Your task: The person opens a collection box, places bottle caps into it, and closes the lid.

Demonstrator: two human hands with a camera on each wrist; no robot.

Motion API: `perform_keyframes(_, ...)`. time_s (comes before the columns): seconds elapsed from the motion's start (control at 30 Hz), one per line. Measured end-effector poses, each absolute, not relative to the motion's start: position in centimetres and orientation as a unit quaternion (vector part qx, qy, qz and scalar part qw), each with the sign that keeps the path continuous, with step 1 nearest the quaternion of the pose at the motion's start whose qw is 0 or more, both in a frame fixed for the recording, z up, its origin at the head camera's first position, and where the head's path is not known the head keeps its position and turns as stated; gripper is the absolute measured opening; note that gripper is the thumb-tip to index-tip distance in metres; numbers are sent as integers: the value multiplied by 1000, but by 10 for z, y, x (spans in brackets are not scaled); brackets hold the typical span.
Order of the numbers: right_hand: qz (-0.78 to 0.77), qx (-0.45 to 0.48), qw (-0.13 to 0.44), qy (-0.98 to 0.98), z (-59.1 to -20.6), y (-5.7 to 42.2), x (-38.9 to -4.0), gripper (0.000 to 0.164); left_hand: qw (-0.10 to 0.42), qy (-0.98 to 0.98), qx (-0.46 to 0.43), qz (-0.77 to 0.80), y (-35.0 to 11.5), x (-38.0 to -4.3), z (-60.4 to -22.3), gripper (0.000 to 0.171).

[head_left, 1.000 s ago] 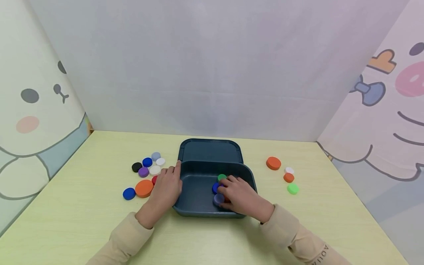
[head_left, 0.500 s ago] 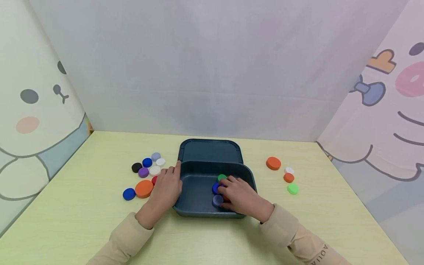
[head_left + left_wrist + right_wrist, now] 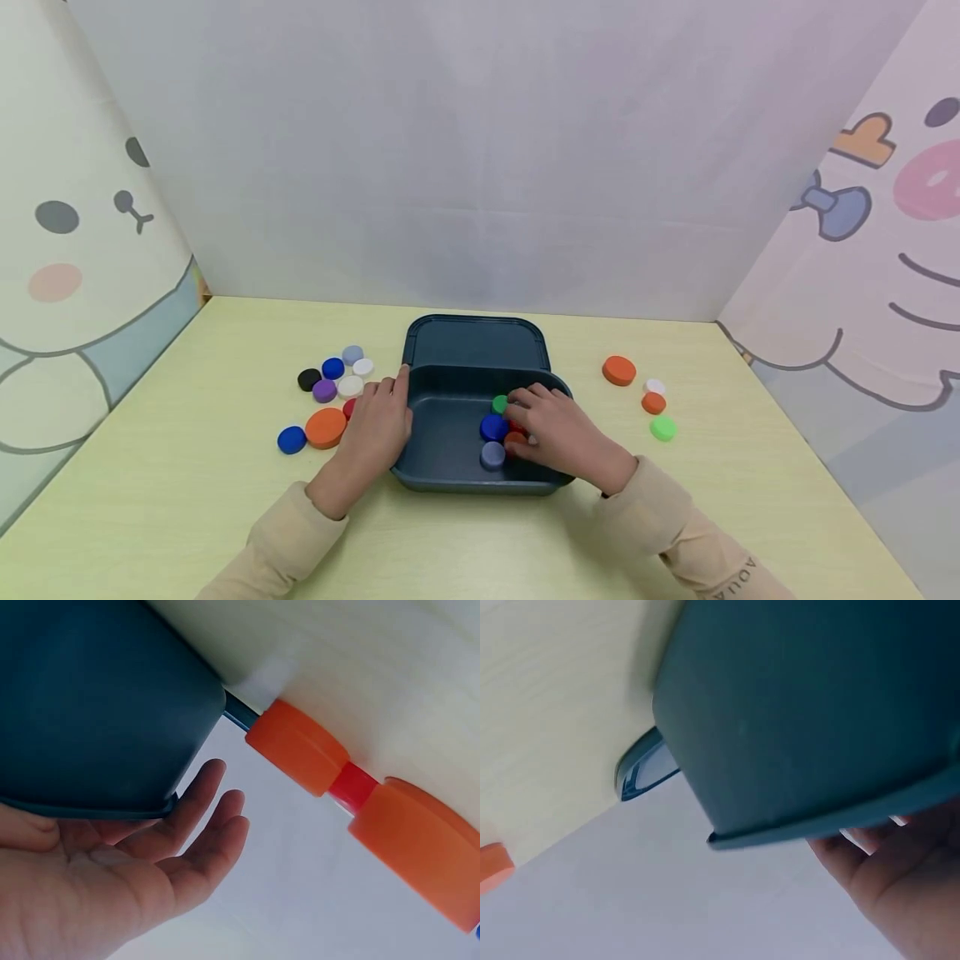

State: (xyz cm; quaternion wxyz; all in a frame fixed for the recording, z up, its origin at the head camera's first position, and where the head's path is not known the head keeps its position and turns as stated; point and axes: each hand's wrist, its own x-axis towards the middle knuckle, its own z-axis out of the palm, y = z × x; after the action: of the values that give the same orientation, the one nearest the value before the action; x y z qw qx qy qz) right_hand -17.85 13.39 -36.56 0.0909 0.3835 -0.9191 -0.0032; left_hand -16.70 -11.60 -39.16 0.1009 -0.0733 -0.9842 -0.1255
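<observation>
My left hand rests at the left rim of a dark teal plastic box. In the left wrist view its fingers are loosely bent beside the box's rim. My right hand reaches over the box's right side, index finger and thumb apart above the caps inside. A green cap, a blue cap, a grey-blue cap and an orange-red cap lie on the box floor. A red cap is partly covered by the right hand. The box hides that hand's fingertips in the right wrist view.
The box's lid lies behind it on the table. Several caps sit at the left, including a large orange cap and a black cap. At the right are an orange cap and a light green cap.
My right hand has shifted right and slightly back, its fingers coming off the blue cap and uncovering more of the red and orange-red caps. The left hand stays put.
</observation>
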Motion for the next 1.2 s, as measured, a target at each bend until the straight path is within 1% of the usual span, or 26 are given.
perform_keyframes(0.33, 33, 339, 99, -935, -351, 151, -189, 33, 107, -984, -77, -121, -116, -168, -392, 59)
perform_keyframes(0.6, 58, 317, 153, -934, -346, 175, -202, 30, 103, -984, -74, -128, -116, -167, -391, 59)
perform_keyframes(0.93, 53, 277, 188, -941, -355, 209, -222, 29, 110, -983, -77, -127, -116, -167, -393, 58)
perform_keyframes(1.07, 51, 251, 186, -949, -361, 223, -231, 29, 112, -983, -77, -127, -116, -167, -392, 58)
perform_keyframes(1.2, 50, 222, 173, -958, -368, 237, -238, 29, 115, -982, -79, -124, -116, -167, -392, 58)
